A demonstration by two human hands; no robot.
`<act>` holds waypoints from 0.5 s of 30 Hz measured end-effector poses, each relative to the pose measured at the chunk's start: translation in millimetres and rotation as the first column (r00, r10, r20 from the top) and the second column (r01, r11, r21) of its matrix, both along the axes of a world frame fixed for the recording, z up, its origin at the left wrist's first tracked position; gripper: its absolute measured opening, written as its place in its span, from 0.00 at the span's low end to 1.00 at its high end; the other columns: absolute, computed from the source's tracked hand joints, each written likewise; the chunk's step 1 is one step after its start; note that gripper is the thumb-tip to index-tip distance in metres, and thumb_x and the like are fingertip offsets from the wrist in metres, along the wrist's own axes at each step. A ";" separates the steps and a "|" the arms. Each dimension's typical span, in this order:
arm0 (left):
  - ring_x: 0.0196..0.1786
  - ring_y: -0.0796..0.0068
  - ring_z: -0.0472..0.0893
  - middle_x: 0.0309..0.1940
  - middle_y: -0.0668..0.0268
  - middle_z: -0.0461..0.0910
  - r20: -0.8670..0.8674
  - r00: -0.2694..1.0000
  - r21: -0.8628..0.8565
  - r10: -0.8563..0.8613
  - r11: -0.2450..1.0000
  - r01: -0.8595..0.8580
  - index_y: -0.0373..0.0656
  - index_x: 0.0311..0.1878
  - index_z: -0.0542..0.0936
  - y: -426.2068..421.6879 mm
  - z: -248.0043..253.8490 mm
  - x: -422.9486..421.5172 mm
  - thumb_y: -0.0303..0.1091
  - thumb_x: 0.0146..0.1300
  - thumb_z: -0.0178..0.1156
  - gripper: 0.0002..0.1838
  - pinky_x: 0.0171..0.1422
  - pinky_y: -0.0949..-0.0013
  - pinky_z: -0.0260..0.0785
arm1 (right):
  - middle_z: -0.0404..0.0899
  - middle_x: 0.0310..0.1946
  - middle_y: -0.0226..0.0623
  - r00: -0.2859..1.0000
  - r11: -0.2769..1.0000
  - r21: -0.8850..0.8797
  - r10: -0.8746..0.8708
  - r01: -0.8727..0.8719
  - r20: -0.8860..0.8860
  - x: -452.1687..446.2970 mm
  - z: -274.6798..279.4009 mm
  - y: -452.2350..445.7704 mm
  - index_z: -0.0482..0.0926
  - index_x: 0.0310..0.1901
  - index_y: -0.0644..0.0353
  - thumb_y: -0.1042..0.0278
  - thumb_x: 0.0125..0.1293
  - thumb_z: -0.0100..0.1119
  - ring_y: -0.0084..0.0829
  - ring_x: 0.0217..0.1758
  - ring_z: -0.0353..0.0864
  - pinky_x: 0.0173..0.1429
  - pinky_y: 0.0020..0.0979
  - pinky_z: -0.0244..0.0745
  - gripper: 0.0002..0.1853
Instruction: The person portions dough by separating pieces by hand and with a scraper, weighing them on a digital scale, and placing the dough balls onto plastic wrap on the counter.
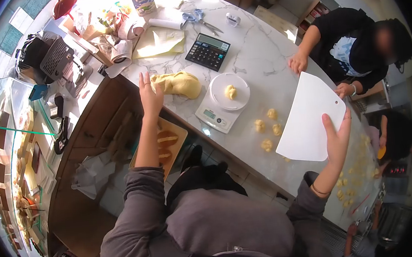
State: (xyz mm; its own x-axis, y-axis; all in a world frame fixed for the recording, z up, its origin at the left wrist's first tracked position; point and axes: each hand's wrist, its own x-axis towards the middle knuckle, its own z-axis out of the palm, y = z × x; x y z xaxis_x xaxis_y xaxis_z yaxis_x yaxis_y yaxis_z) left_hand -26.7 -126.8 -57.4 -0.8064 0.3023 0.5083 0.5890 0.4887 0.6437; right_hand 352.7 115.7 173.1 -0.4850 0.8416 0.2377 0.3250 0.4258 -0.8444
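My right hand (pixel 338 136) grips a large white plastic dough scraper (pixel 308 119), thumb on its near face, held up over the right part of the counter. My left hand (pixel 150 98) is open, its fingers stretched out at the left end of a long lump of yellow dough (pixel 182 84); whether it presses on the dough I cannot tell. A small dough piece (pixel 231 92) sits on the round plate of a white digital scale (pixel 214 118). Between scale and scraper lie several small dough pieces (pixel 267 145) on the marble counter (pixel 263 50).
Behind the dough are a black calculator (pixel 207 52), blue-handled scissors (pixel 201 18), yellowish paper (pixel 159 42) and a milk carton (pixel 142 1). A co-worker in black (pixel 350 42) stands across the counter. More dough pieces (pixel 348 184) lie at the far right. Below the left forearm is a tray (pixel 179 131).
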 end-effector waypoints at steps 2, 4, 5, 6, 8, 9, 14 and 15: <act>0.54 0.53 0.73 0.58 0.45 0.68 0.149 0.974 -0.055 -0.169 0.982 0.179 0.34 0.57 0.71 -12.1 -13.8 -21.4 0.26 0.57 0.52 0.22 0.60 0.64 0.63 | 0.69 0.53 0.40 1.000 1.000 -0.005 -0.014 0.014 -0.011 -3.2 -1.1 -3.1 0.61 0.59 0.67 0.71 0.61 0.58 0.29 0.56 0.67 0.62 0.30 0.60 0.27; 0.55 0.55 0.74 0.57 0.46 0.69 0.263 0.935 -0.042 -0.237 0.966 0.256 0.34 0.58 0.70 -12.8 0.9 -19.8 0.25 0.57 0.50 0.23 0.60 0.68 0.63 | 0.69 0.53 0.40 0.999 0.999 -0.013 -0.046 0.045 -0.029 -6.2 -4.9 -7.0 0.61 0.59 0.67 0.70 0.62 0.58 0.29 0.56 0.67 0.62 0.30 0.60 0.27; 0.55 0.56 0.74 0.57 0.46 0.70 0.319 0.908 -0.033 -0.272 0.954 0.297 0.34 0.58 0.70 -14.2 10.0 -19.7 0.24 0.57 0.48 0.23 0.60 0.69 0.64 | 0.69 0.53 0.40 0.997 0.997 -0.034 -0.066 0.064 -0.043 -9.3 -6.4 -11.3 0.61 0.59 0.67 0.70 0.62 0.58 0.29 0.56 0.67 0.62 0.30 0.59 0.26; 0.56 0.62 0.75 0.56 0.50 0.73 0.324 0.909 -0.062 -0.263 0.953 0.298 0.32 0.55 0.73 -17.0 14.0 -22.3 0.23 0.57 0.47 0.20 0.59 0.71 0.65 | 0.69 0.53 0.40 0.995 0.995 -0.058 -0.088 0.085 -0.052 -11.8 -7.4 -16.8 0.61 0.59 0.67 0.70 0.62 0.58 0.28 0.56 0.67 0.62 0.30 0.59 0.26; 0.54 0.66 0.77 0.55 0.54 0.74 0.429 0.844 0.075 -0.322 0.944 0.322 0.35 0.55 0.74 -26.9 9.6 -30.1 0.22 0.58 0.48 0.20 0.56 0.72 0.68 | 0.69 0.53 0.40 0.990 0.989 -0.082 -0.127 0.121 -0.062 -15.4 -9.9 -25.9 0.61 0.59 0.67 0.70 0.62 0.58 0.28 0.56 0.67 0.62 0.30 0.59 0.26; 0.52 0.68 0.77 0.54 0.56 0.74 0.474 0.806 0.147 -0.355 0.934 0.325 0.36 0.55 0.74 -31.1 7.5 -35.2 0.22 0.58 0.48 0.20 0.54 0.73 0.70 | 0.69 0.53 0.40 0.988 0.988 -0.081 -0.139 0.133 -0.065 -17.8 -11.2 -28.2 0.61 0.59 0.67 0.70 0.62 0.58 0.28 0.56 0.67 0.62 0.29 0.59 0.26; 0.39 0.72 0.81 0.39 0.61 0.81 0.438 0.848 0.157 -0.298 0.954 0.254 0.35 0.40 0.80 -30.9 14.7 -40.6 0.25 0.53 0.61 0.10 0.43 0.73 0.73 | 0.68 0.53 0.39 0.985 0.988 -0.046 -0.150 0.146 -0.082 -38.4 -10.5 -35.5 0.61 0.59 0.67 0.70 0.62 0.58 0.28 0.56 0.67 0.62 0.29 0.58 0.26; 0.37 0.71 0.81 0.37 0.61 0.81 0.408 0.878 0.079 -0.251 0.968 0.240 0.35 0.38 0.80 -30.6 14.1 -41.3 0.25 0.52 0.62 0.09 0.42 0.72 0.73 | 0.68 0.53 0.39 0.985 0.988 -0.043 -0.152 0.148 -0.080 -45.4 -7.3 -37.7 0.62 0.59 0.67 0.70 0.62 0.58 0.28 0.56 0.67 0.62 0.29 0.58 0.26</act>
